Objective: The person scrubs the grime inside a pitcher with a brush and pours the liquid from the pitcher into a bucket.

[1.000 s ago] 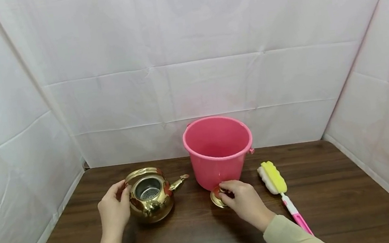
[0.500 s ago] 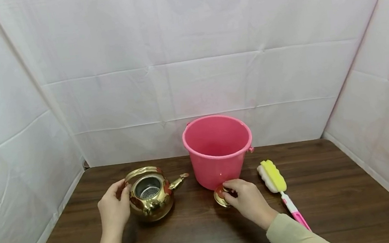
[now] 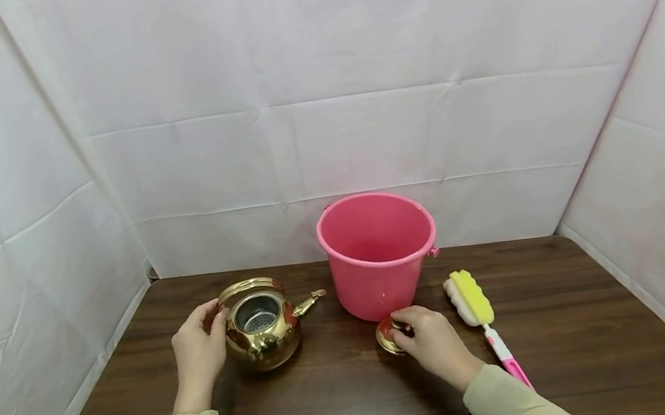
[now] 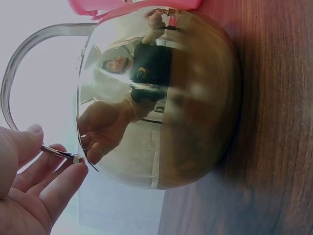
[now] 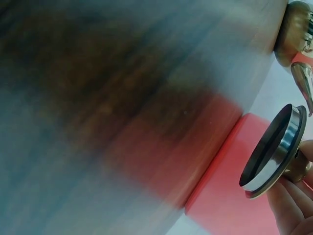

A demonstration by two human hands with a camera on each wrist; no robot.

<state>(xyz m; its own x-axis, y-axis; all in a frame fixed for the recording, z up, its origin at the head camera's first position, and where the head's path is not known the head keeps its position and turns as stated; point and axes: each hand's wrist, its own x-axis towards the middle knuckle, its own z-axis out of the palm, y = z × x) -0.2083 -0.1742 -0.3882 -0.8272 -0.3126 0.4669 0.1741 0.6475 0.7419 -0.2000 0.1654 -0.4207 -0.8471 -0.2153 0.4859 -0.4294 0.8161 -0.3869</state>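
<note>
Lid, shifted slightly rightward: knob pinched by the right hand, just before bucket, well right of kettle, whose handle the left hand's fingers pinch.

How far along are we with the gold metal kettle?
Done: the round gold metal lid is off the gold metal kettle, baring its perforated strainer. In hand: the right hand holds the lid by its knob near the pink plastic bucket; the left hand pinches the kettle's arched handle. Remaining, probably: setting down or refitting the lid, and perhaps scrubbing, since the yellow and white sponge brush lies unheld.
</note>
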